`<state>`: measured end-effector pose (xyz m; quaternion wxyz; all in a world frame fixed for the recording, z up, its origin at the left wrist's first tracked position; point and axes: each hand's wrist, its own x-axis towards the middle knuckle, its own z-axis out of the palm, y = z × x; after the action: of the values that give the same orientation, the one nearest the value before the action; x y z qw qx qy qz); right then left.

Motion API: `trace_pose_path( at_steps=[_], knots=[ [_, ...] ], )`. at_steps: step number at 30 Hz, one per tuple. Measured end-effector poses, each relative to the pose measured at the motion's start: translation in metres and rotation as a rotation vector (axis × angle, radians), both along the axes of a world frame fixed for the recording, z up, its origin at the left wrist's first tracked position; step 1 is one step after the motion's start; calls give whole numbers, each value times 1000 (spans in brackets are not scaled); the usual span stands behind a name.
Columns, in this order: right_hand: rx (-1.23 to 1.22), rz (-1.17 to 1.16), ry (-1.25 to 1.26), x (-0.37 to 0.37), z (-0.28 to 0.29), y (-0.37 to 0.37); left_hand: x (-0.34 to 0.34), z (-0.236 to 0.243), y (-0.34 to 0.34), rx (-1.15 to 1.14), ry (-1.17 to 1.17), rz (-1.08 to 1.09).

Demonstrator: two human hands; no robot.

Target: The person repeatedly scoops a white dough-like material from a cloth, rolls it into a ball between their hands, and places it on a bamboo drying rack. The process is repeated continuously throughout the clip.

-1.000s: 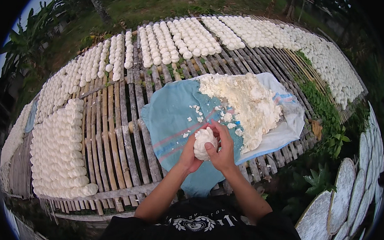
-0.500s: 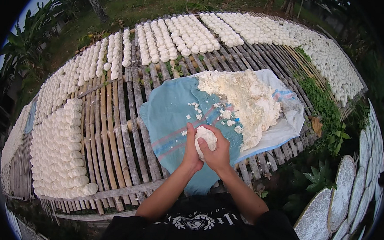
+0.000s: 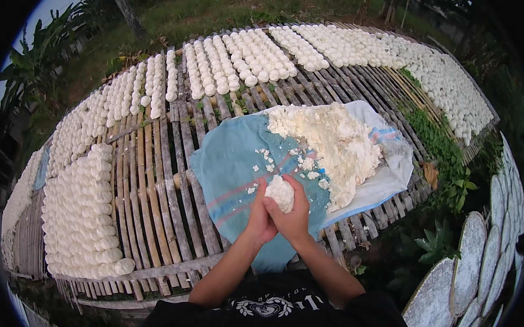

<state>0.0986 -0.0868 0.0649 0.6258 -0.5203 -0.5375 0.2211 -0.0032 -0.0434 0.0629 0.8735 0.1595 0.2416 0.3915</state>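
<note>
The left hand and right hand are closed together around a white dough lump, above the blue cloth carrying a crumbly white pile; the palms hide the lump's lower part.

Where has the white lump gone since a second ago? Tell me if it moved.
No. The white lump sits over the same near part of the blue cloth, just short of the crumbly pile, cupped by left hand and right hand.

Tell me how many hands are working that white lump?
2: the left hand and the right hand cup the white lump together over the blue cloth. No others visible.
</note>
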Motion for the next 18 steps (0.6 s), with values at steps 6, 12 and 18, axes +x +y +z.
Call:
trace_pose_path(
  at_steps=[6, 12, 18],
  knots=[
    [-49, 211, 198, 15, 1, 3, -11, -10, 8, 67, 37, -172],
    [-31, -13, -79, 1, 10, -3, -4, -1, 1, 145, 90, -2],
    [-67, 110, 25, 9, 15, 3, 0, 7, 1, 186, 181, 7]
  ],
)
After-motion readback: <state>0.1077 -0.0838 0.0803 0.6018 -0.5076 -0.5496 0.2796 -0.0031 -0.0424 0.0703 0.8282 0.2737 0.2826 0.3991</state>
